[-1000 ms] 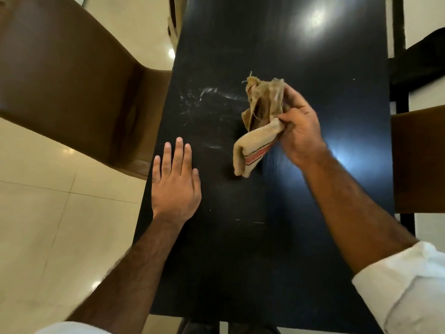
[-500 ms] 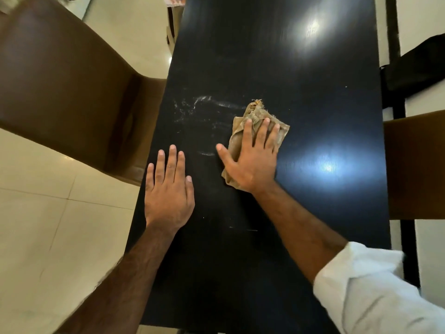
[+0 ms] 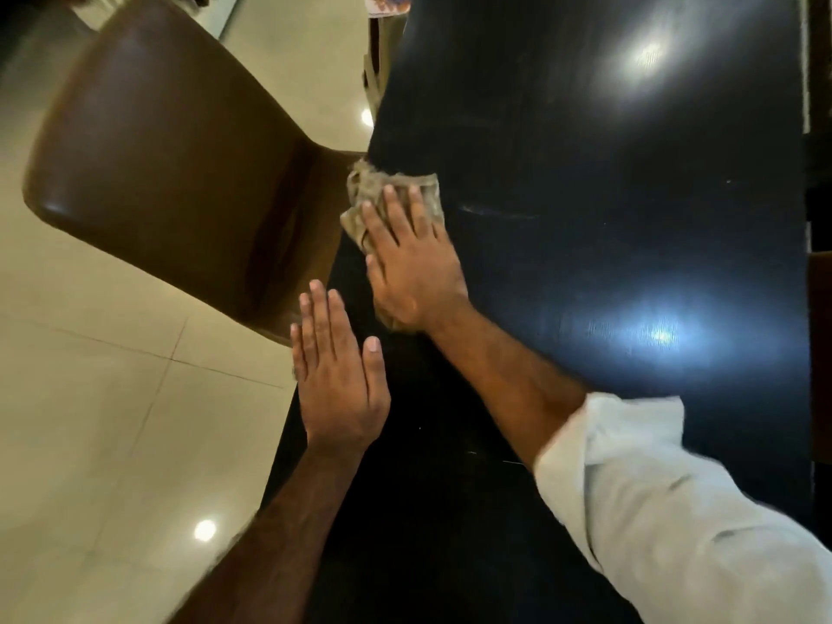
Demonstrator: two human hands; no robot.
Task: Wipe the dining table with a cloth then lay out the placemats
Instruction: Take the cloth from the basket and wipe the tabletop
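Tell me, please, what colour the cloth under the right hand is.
Tan cloth, seen in the head view.

No text, label, brand or number can be read anywhere. The patterned sheet with purple print [image 3: 391, 1] at twelve o'clock, beyond the glossy black table [image 3: 630, 263], is too blurred to show any lettering.

I'm looking at a home dining room. A long dark glossy table [image 3: 608, 141] has a brown padded chair [image 3: 171, 164] at its side, on cream floor tiles [image 3: 90, 421] reflecting lights.
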